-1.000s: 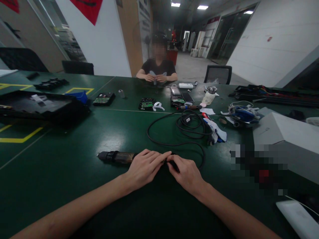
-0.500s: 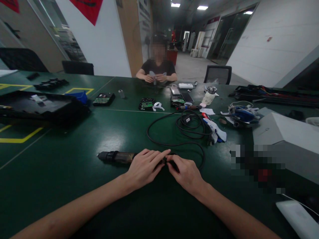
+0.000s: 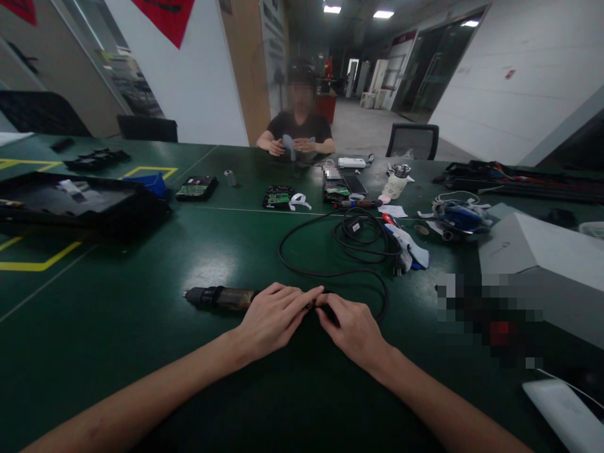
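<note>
A corded electric screwdriver (image 3: 236, 299), with a black nose and a brownish body, lies across the green table in front of me, its tip pointing left. My left hand (image 3: 276, 314) is closed over its rear half, fingers wrapped on top and the thumb below. At the tail end, my right hand (image 3: 352, 324) pinches the area where the cord enters; my fingers hide the exact spot. The black power cord (image 3: 337, 275) runs out from behind the right hand and loops into a coil further up the table. Fingertips of both hands nearly meet.
A white-and-blue glove (image 3: 409, 246) lies beside the coil. Further back are circuit-board units (image 3: 277, 197), another screwdriver (image 3: 358, 203) and a cup of metal parts (image 3: 395, 185). A black tray (image 3: 75, 201) is left, a white box (image 3: 542, 258) right. A person (image 3: 301, 129) sits opposite.
My two hands and the screwdriver stay almost where they were, with only tiny finger shifts. Across the table, the other person's hands have moved slightly apart around a greyish item.
</note>
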Action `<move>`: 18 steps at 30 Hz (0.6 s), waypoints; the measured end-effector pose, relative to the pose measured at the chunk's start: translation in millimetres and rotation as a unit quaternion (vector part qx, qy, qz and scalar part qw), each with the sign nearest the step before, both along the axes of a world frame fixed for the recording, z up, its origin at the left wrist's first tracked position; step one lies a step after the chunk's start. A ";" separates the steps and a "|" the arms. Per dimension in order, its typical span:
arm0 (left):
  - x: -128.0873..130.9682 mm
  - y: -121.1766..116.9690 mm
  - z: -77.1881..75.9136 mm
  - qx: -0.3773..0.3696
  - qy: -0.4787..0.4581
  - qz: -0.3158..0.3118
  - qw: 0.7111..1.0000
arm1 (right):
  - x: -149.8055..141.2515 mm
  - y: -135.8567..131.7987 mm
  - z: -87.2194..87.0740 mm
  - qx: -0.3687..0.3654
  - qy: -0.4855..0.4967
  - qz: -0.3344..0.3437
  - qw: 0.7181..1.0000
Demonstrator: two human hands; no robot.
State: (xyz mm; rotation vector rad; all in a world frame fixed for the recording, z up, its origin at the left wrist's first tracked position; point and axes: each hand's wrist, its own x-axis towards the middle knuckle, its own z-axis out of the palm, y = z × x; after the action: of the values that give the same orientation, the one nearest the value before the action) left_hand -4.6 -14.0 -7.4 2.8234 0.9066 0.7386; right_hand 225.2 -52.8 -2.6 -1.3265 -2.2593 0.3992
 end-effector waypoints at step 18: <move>0.2 -0.9 1.9 -0.013 -0.008 -0.002 1.000 | 0.3 0.0 -0.3 -0.005 -0.004 0.004 1.000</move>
State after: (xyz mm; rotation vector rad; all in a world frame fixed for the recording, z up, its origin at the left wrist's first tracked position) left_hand -4.4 -14.9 -5.5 2.7927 0.9025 0.7421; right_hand 225.5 -52.8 -2.9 -1.3255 -2.2727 0.4096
